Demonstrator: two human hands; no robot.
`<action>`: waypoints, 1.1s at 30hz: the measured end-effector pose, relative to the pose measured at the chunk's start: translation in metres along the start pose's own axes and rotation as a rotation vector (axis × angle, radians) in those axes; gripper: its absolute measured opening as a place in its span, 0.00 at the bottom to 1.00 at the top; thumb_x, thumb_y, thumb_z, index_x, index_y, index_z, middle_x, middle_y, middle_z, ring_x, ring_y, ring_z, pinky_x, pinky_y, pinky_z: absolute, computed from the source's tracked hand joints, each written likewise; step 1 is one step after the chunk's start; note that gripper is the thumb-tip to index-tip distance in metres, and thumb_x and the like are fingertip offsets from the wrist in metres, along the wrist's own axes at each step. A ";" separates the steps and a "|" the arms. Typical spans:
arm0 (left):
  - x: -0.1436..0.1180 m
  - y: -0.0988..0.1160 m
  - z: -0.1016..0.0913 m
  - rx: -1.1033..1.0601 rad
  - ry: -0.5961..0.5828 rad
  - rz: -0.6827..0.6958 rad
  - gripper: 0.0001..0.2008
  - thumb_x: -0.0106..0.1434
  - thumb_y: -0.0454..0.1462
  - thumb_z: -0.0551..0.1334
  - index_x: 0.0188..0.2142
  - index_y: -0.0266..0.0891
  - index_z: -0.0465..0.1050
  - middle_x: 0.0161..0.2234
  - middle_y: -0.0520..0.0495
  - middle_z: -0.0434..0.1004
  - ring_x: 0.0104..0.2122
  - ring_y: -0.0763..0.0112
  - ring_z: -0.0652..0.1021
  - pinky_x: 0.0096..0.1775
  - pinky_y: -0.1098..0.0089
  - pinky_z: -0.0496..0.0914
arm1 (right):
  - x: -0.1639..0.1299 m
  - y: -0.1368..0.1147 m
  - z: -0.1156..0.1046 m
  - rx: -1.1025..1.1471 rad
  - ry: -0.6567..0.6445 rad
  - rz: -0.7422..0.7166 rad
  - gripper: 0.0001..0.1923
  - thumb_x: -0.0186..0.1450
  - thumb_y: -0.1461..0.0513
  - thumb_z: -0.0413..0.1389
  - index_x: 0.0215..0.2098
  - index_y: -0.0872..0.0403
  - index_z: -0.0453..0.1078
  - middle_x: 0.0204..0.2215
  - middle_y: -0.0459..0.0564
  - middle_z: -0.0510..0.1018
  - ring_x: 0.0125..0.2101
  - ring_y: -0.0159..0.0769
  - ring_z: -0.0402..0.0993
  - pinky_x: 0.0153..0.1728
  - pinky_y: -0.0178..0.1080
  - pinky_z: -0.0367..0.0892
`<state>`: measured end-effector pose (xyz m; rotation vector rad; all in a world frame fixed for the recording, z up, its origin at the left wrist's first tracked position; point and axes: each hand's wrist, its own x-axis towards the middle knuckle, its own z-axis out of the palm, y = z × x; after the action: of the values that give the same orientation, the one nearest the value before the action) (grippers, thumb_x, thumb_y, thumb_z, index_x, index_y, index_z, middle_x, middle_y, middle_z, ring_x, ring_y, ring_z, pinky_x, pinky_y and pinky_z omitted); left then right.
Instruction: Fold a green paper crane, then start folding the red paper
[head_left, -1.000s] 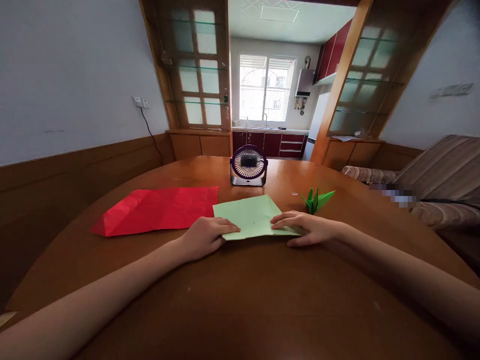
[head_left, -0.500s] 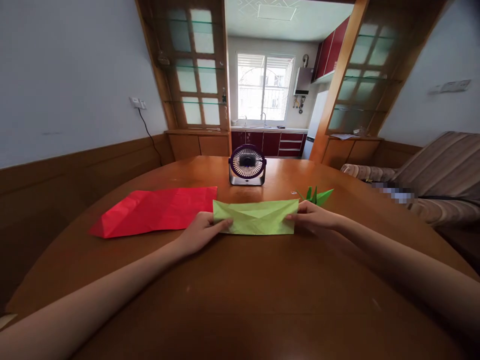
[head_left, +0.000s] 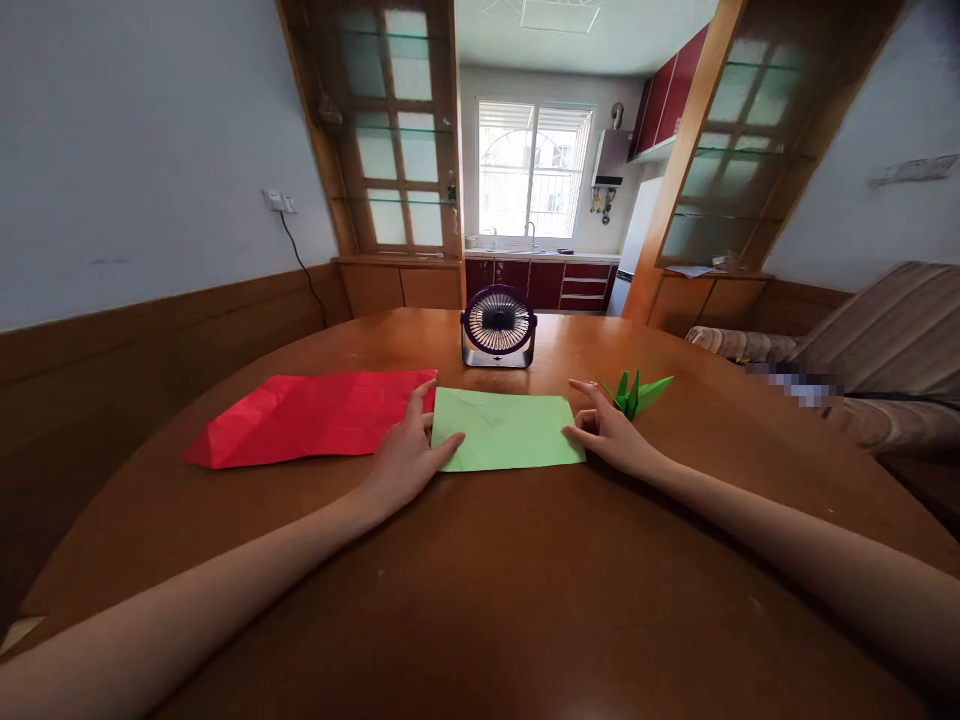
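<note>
A light green sheet of paper (head_left: 504,432), folded to a rectangle, is held between my two hands at the middle of the table. My left hand (head_left: 409,440) grips its left edge, with the thumb on top and the index finger pointing up beside it. At the right edge, my right hand (head_left: 609,430) pinches the paper with the thumb, its index finger stretched out and the other fingers curled. Partly behind my left hand lies a creased red sheet of paper (head_left: 307,420). A green folded paper figure (head_left: 637,395) stands just beyond my right hand.
A small purple desk fan (head_left: 498,322) stands farther back on the round wooden table (head_left: 495,580). To the right is a striped sofa (head_left: 885,340). A black cord (head_left: 304,262) hangs from the wall socket on the left.
The green paper has gone from a raised piece with an open folded flap to a smooth rectangle with a plain face. Both index fingers have stretched out from the edges.
</note>
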<state>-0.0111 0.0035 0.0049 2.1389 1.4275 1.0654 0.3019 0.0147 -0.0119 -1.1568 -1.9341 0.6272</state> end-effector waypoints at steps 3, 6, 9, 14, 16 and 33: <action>-0.001 -0.002 0.003 0.192 0.074 0.058 0.39 0.62 0.43 0.61 0.66 0.41 0.41 0.41 0.44 0.74 0.37 0.61 0.77 0.39 0.61 0.72 | -0.004 -0.007 0.001 -0.203 -0.012 -0.070 0.29 0.66 0.61 0.51 0.64 0.54 0.51 0.22 0.40 0.65 0.23 0.31 0.62 0.27 0.35 0.59; -0.002 -0.001 0.006 0.403 0.127 0.246 0.36 0.60 0.41 0.62 0.64 0.42 0.49 0.56 0.37 0.64 0.55 0.51 0.68 0.51 0.50 0.67 | -0.006 -0.011 0.001 -0.369 -0.045 -0.118 0.20 0.67 0.61 0.50 0.56 0.55 0.62 0.25 0.44 0.67 0.25 0.33 0.64 0.29 0.37 0.62; -0.004 0.004 0.011 0.545 0.096 0.411 0.28 0.63 0.39 0.60 0.61 0.40 0.57 0.64 0.34 0.52 0.63 0.47 0.57 0.58 0.46 0.58 | -0.007 -0.014 0.004 -0.555 -0.004 -0.210 0.17 0.66 0.60 0.50 0.52 0.56 0.68 0.35 0.53 0.71 0.34 0.38 0.70 0.38 0.43 0.68; -0.002 0.016 0.032 0.601 -0.068 0.504 0.23 0.67 0.38 0.52 0.62 0.37 0.59 0.65 0.37 0.55 0.64 0.55 0.57 0.63 0.51 0.52 | -0.005 -0.024 0.019 -0.686 0.007 -0.384 0.18 0.67 0.60 0.50 0.54 0.56 0.68 0.55 0.60 0.66 0.54 0.49 0.64 0.55 0.53 0.62; 0.001 0.018 0.042 0.611 -0.140 0.473 0.25 0.69 0.39 0.50 0.63 0.34 0.57 0.65 0.36 0.54 0.65 0.56 0.57 0.64 0.53 0.50 | -0.002 -0.028 0.027 -0.654 -0.053 -0.374 0.21 0.69 0.58 0.48 0.57 0.57 0.65 0.59 0.59 0.64 0.57 0.48 0.63 0.58 0.52 0.60; 0.010 0.021 0.051 0.640 -0.446 0.198 0.33 0.71 0.49 0.40 0.67 0.29 0.47 0.68 0.37 0.41 0.67 0.55 0.45 0.65 0.54 0.44 | 0.009 -0.015 0.040 -0.658 -0.357 -0.124 0.42 0.70 0.41 0.31 0.69 0.62 0.43 0.68 0.59 0.43 0.68 0.45 0.37 0.67 0.51 0.40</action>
<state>0.0419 0.0087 -0.0109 2.7670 1.4756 0.1337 0.2591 0.0146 -0.0211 -1.3579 -2.6083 0.1201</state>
